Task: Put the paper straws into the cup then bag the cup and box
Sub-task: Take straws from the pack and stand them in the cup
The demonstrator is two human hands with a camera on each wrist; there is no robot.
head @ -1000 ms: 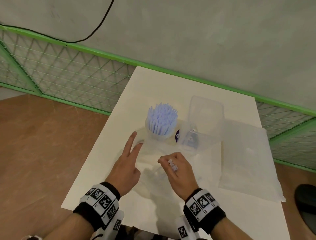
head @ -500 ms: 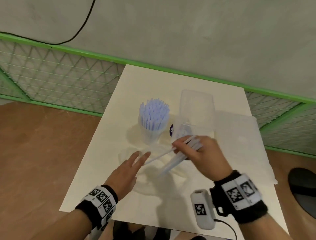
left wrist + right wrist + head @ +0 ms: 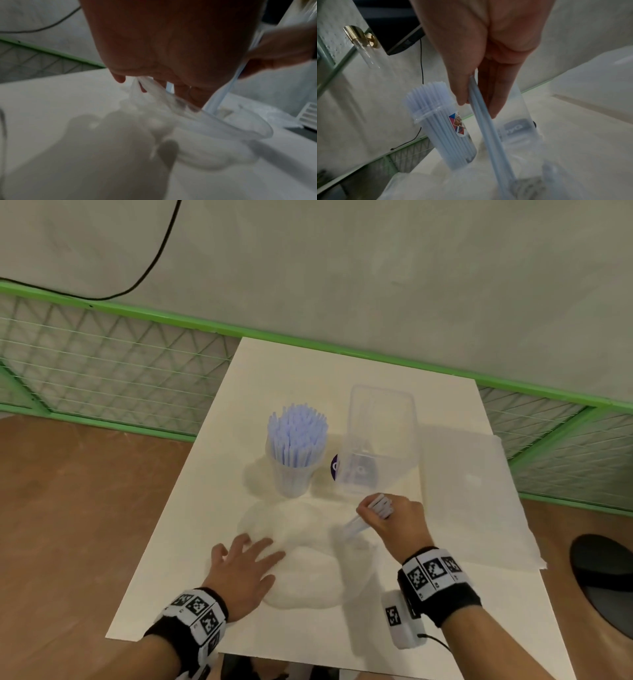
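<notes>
Change since half a second ago: the right hand has lowered with its straws, whose tips now touch down on the clear film; the left hand has drawn back toward the near edge and flattened.
Count, cups: one clear cup, upright on the white table, packed with pale blue paper straws; a coloured sticker shows on its side in the right wrist view.
Count, boxes: one clear box, just right of the cup, with a dark label on its near face.
Count, bags: one flat translucent bag, lying right of the box.
Count, loose straws: one small held bundle; the exact number cannot be told.
Count, wrappers: one crumpled clear film wrapper, on the table before the cup.
Right hand: fingers and thumb curled round the bundle, pinching it near its upper end; the bundle slants down and left, its lower tips on the wrapper.
Left hand: fingers spread and straight, palm down, pressing on the wrapper's left part.
Cup relative to hands: beyond both, nearer the left hand's side, touched by neither.
Box relative to hands: just beyond the right hand, apart from it.
Wrists: both carry black bands with square markers.
</notes>
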